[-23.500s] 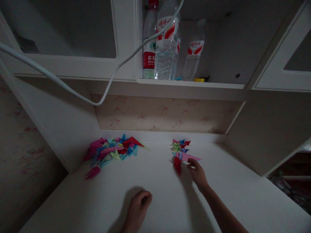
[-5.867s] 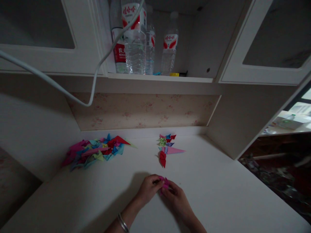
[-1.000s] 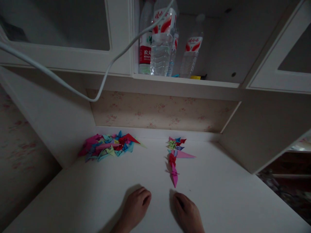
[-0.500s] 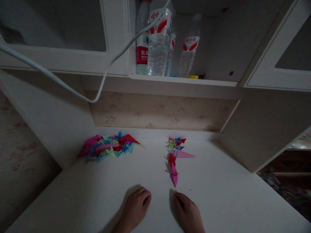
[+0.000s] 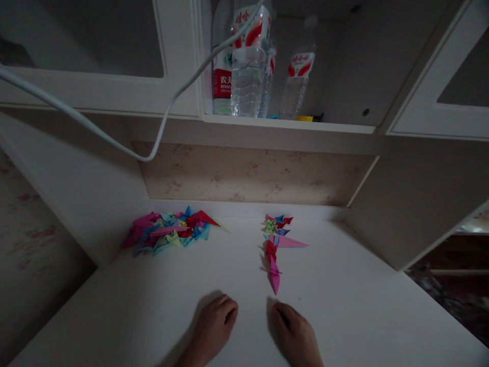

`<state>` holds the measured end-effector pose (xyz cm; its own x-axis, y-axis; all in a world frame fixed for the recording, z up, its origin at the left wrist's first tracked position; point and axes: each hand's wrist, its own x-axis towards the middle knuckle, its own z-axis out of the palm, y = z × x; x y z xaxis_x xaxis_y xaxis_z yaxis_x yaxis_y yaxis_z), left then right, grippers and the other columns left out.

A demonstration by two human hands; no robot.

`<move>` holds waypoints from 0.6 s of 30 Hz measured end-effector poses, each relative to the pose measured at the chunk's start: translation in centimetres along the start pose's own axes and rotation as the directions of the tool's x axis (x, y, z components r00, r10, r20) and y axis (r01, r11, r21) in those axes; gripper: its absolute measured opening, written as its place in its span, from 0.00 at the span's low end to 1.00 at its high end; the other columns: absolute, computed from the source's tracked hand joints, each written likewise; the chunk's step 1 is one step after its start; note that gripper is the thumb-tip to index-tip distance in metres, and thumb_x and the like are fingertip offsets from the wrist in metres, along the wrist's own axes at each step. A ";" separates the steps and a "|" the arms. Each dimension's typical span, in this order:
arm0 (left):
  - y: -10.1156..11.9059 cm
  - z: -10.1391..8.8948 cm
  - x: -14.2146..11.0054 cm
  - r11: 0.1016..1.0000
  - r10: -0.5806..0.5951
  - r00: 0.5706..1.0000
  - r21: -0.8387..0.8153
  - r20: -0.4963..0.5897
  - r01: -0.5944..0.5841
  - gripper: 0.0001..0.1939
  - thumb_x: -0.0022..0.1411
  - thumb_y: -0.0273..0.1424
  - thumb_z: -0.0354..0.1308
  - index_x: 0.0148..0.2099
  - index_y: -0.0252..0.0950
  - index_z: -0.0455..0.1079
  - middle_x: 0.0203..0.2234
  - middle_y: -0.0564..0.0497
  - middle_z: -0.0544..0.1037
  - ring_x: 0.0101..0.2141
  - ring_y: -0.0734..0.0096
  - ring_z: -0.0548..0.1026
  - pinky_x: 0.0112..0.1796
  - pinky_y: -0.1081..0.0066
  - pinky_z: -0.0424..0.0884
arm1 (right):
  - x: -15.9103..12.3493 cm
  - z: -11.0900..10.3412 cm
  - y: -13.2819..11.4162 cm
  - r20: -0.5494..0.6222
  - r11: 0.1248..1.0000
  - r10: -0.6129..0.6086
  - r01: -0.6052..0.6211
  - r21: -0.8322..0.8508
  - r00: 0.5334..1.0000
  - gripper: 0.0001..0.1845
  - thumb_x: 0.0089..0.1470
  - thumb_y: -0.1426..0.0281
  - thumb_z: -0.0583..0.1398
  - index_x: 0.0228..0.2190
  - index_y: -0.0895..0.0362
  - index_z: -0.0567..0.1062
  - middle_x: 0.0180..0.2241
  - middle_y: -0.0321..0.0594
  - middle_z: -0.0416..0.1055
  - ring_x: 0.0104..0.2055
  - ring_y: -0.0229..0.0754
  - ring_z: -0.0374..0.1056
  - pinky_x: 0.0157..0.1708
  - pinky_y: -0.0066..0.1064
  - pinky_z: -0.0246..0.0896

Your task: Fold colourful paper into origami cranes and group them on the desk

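Observation:
My left hand (image 5: pixel 215 326) rests on the white desktop, its fingers curled into a loose fist with nothing showing in it. To its right lies my right hand (image 5: pixel 295 330), curled the same way, also with nothing visible inside. Just beyond the right hand a magenta origami crane (image 5: pixel 274 275) points its tip toward me. It touches a red folded paper piece (image 5: pixel 271 250), and a pink paper point (image 5: pixel 291 242) sticks out rightward behind that. Farther back is a small cluster of green, blue and red folded papers (image 5: pixel 272 226). Neither hand touches any paper.
A heap of colourful origami cranes (image 5: pixel 171 232) lies at the back left of the desktop (image 5: pixel 237 265). Overhead, a shelf (image 5: pixel 286 125) holds several plastic water bottles (image 5: pixel 247 81). A white cable (image 5: pixel 160 130) hangs in front of the cabinet. Side panels bound the desk.
The camera view has shifted very slightly. Both hands and the folded papers stay where they were.

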<state>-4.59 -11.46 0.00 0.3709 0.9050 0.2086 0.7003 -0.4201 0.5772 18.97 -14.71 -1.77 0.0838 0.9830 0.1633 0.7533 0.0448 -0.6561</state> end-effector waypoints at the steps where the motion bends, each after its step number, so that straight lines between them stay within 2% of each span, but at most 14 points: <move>1: 0.0 0.0 0.0 1.000 -0.001 1.000 0.001 0.002 0.001 0.11 0.62 0.25 0.49 0.32 0.40 0.72 0.30 0.51 0.77 0.33 0.69 0.73 0.36 0.73 0.66 | 0.0 0.0 0.0 -0.003 1.000 0.002 -0.002 -0.004 1.000 0.26 0.59 0.51 0.48 0.35 0.54 0.78 0.37 0.44 0.79 0.36 0.45 0.74 0.38 0.26 0.65; 18: 0.3 -0.3 0.2 0.999 0.001 1.000 0.037 0.016 -0.001 0.11 0.62 0.25 0.49 0.32 0.41 0.71 0.30 0.51 0.77 0.33 0.68 0.74 0.35 0.72 0.65 | -0.1 -0.1 0.1 -0.015 1.000 0.002 -0.002 0.006 1.000 0.23 0.59 0.53 0.50 0.35 0.53 0.78 0.37 0.43 0.79 0.37 0.44 0.74 0.38 0.26 0.65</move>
<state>-4.49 -11.34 0.42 0.3811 0.9034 0.1964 0.7219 -0.4235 0.5473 19.04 -14.79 -1.78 0.0947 0.9803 0.1732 0.7492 0.0443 -0.6608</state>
